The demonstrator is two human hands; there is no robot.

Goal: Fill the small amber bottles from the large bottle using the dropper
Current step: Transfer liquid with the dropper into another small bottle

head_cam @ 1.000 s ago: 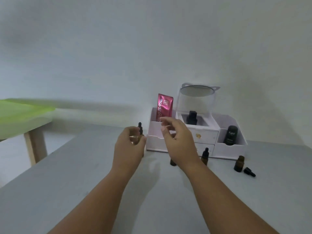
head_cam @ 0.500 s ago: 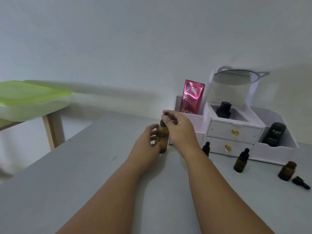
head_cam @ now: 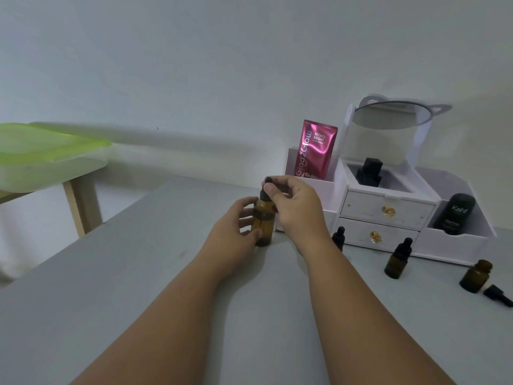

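Note:
The large amber bottle [head_cam: 263,222] stands upright on the grey table [head_cam: 138,287]. My left hand [head_cam: 236,226] wraps its body from the left. My right hand [head_cam: 294,207] pinches the black dropper [head_cam: 268,184] seated in its neck. Three small amber bottles stand to the right: one [head_cam: 338,238] partly behind my right wrist with a black cap, a capped one [head_cam: 397,262], and an uncapped one [head_cam: 475,276]. A loose black dropper cap [head_cam: 498,295] lies beside the uncapped bottle.
A white drawer organiser [head_cam: 388,209] with a round mirror [head_cam: 394,115] stands against the wall. It holds a pink sachet [head_cam: 316,150], a black square bottle [head_cam: 369,172] and a black Kahf tube [head_cam: 455,213]. A green-topped side table [head_cam: 41,157] is at left.
My view swung left and closer. The large bottle came down onto the table in my left hand, and my right hand closed on its dropper top.

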